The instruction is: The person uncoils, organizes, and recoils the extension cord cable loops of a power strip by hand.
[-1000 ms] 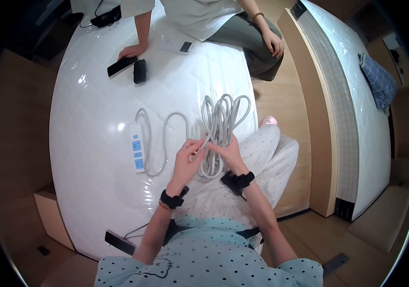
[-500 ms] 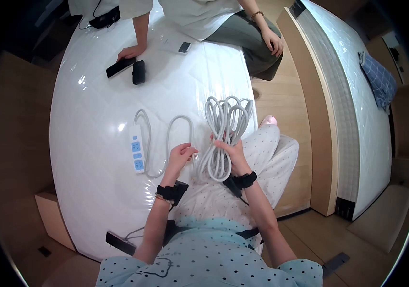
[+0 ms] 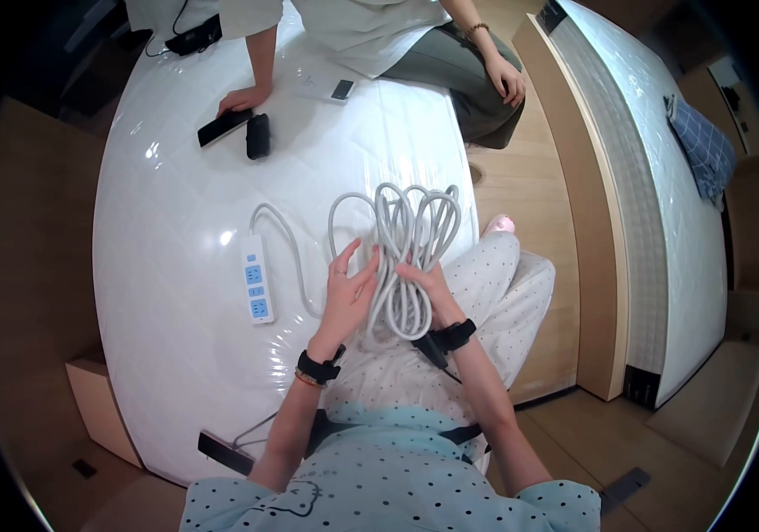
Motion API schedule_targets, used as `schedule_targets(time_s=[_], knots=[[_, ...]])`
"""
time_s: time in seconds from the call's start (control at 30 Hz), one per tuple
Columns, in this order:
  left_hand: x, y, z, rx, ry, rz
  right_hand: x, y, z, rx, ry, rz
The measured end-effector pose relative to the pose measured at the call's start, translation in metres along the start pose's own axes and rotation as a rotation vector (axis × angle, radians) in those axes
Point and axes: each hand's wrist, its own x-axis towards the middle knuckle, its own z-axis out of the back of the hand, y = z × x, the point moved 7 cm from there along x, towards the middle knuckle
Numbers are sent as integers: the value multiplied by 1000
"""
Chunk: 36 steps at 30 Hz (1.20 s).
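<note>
A grey extension cable [image 3: 418,222] is gathered in several long loops over my lap. My right hand [image 3: 426,285] is closed round the middle of the bundle. My left hand [image 3: 350,294] is at the bundle's left side, its fingertips against the loops and partly hidden among them. One wider loop stands out to the left behind my left fingers. From there the cable runs left to a white power strip [image 3: 256,280] with blue sockets, lying on the plastic-covered mattress.
Across the mattress [image 3: 175,355] a person [image 3: 370,35] sits, one hand on a black phone [image 3: 222,129] beside a small black case [image 3: 258,136]. A small device [image 3: 342,89] lies nearby. A second mattress [image 3: 654,204] stands at the right. Another black device [image 3: 225,452] lies near my left elbow.
My left hand has moved up and right to the bundle, bringing a length of cable with it. Less cable lies loose beside the power strip. My right hand keeps its hold.
</note>
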Motion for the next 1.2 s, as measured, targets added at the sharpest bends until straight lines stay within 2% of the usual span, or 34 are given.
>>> schedule_targets(time_s=[0.07, 0.17, 0.27, 0.37, 0.47, 0.57, 0.63, 0.73, 0.97, 1.07, 1.13, 1.2], knots=[[2, -5, 6, 65, 14, -30, 0, 3, -2, 45, 5, -25], [-6, 24, 27, -236, -294, 333, -6, 16, -14, 96, 27, -22], [-25, 84, -3, 8, -195, 362, -8, 16, -14, 146, 41, -31], [-28, 90, -8, -548, 46, 642, -7, 17, -12, 146, 40, 2], [-17, 62, 25, -597, -142, 590, 0, 15, 0, -56, -19, 95], [-7, 43, 21, -581, -99, 463, 15, 3, 21, -399, -137, 187], [-2, 29, 15, -525, -10, 341, 14, 3, 11, -383, -99, 171], [0, 12, 0, -423, -8, 168, 9, 10, -10, -311, -49, 155], [5, 24, -5, -641, 132, 393, 7, -3, -4, -175, -108, 29], [11, 9, 18, -295, 118, 160, 10, -9, 4, -220, -107, 41], [8, 13, 49, 147, -242, 129, 10, -9, 6, -230, -100, 40], [-2, 47, 58, 110, -326, 335, 10, -9, 7, -209, -100, 20]])
